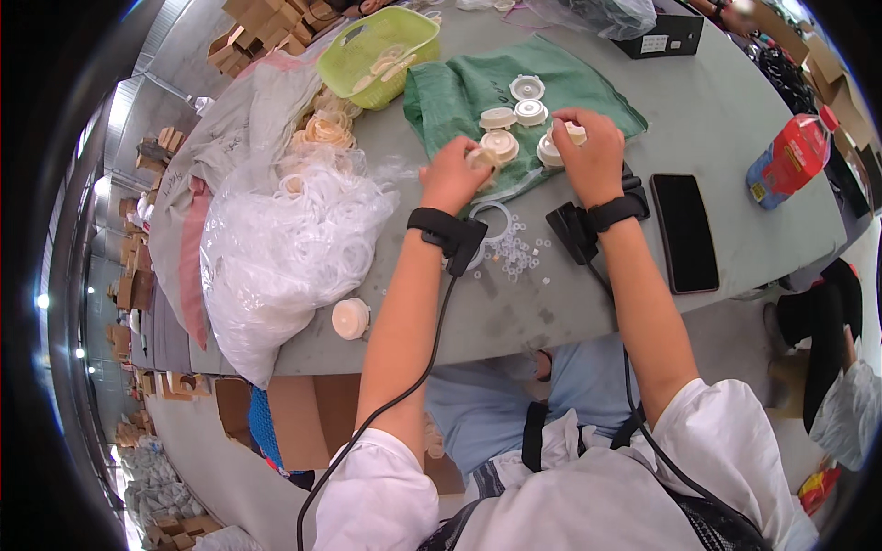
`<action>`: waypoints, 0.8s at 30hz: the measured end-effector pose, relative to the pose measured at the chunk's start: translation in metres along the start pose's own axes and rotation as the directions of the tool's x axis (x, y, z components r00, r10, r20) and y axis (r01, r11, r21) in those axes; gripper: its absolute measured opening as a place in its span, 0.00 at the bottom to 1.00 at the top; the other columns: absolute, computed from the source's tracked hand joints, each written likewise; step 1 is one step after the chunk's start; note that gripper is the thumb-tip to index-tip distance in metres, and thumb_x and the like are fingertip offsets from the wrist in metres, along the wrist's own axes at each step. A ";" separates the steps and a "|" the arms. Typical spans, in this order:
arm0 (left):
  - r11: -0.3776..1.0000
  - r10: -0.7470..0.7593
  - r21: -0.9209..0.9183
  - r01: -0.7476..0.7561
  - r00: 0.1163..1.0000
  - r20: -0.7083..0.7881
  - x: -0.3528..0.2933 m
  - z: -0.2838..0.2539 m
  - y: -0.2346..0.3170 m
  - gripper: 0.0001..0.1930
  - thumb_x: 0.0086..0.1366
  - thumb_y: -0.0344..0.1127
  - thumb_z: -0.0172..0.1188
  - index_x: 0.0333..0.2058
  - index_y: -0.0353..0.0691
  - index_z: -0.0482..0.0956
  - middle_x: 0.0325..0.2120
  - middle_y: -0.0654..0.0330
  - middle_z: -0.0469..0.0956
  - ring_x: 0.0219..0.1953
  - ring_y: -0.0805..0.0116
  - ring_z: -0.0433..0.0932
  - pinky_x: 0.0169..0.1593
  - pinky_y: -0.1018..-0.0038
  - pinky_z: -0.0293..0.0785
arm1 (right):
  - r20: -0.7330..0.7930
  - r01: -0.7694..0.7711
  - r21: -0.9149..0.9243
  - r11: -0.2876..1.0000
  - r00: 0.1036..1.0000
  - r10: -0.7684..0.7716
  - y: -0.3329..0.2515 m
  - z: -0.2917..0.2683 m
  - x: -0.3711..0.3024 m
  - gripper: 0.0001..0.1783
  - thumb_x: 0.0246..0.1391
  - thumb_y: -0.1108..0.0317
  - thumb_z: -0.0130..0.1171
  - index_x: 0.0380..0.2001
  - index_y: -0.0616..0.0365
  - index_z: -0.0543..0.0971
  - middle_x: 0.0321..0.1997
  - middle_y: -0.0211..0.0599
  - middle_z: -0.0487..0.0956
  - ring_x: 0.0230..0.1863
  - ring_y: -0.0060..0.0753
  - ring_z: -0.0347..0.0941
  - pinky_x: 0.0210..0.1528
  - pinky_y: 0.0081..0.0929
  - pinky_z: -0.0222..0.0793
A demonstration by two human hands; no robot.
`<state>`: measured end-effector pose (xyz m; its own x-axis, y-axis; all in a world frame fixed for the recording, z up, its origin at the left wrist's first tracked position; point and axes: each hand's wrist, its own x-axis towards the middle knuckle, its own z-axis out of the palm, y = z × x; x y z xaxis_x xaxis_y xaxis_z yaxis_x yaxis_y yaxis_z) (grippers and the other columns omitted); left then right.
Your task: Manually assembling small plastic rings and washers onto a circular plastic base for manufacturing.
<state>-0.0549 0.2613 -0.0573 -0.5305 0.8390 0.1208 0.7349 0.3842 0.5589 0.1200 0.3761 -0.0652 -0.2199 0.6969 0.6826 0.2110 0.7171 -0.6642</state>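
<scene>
Caps (499, 144), round and white, cluster on green cloth (593, 83) between and beyond the hands. Left hand (447, 174) curls at a pale piece beside one cap, right hand (595, 158) over another; whether either is clamped cannot be told. Bag (289, 239) crowds left; table (735, 119) extends right

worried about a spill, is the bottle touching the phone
Apart. The head view shows it plainly: a stretch of grey table lies between the bottle and the right edge of the phone.
</scene>
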 end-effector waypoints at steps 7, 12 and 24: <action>0.935 0.352 0.194 -0.297 0.846 -0.401 -0.069 -0.060 0.025 0.13 0.49 0.29 0.64 0.36 0.44 0.77 0.32 0.57 0.75 0.36 0.56 0.75 0.39 0.64 0.67 | 0.009 -0.057 0.062 0.996 0.998 0.057 -0.004 0.001 -0.002 0.07 0.49 0.64 0.60 0.29 0.53 0.82 0.30 0.34 0.81 0.37 0.41 0.75 0.44 0.38 0.65; 0.880 0.423 0.373 -0.294 0.842 -0.334 -0.165 -0.053 0.019 0.17 0.44 0.26 0.63 0.36 0.44 0.77 0.31 0.60 0.72 0.38 0.59 0.72 0.43 0.63 0.62 | 0.020 -0.045 0.056 0.997 0.999 0.044 -0.008 0.003 -0.005 0.07 0.47 0.65 0.60 0.29 0.54 0.82 0.29 0.34 0.81 0.34 0.41 0.75 0.41 0.37 0.68; 0.943 0.190 0.280 -0.180 0.982 -0.011 -0.227 -0.020 0.002 0.38 0.44 0.36 0.69 0.58 0.46 0.67 0.45 0.56 0.67 0.50 0.56 0.66 0.54 0.60 0.56 | 0.765 0.073 0.052 0.996 0.638 -0.086 -0.025 0.017 -0.032 0.12 0.43 0.67 0.66 0.32 0.59 0.78 0.23 0.35 0.76 0.27 0.34 0.72 0.32 0.29 0.68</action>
<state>0.0589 0.0636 -0.0671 -0.3857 0.8924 0.2342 0.9067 0.3196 0.2754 0.1056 0.3358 -0.0756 -0.8873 0.3811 0.2597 0.1449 0.7649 -0.6276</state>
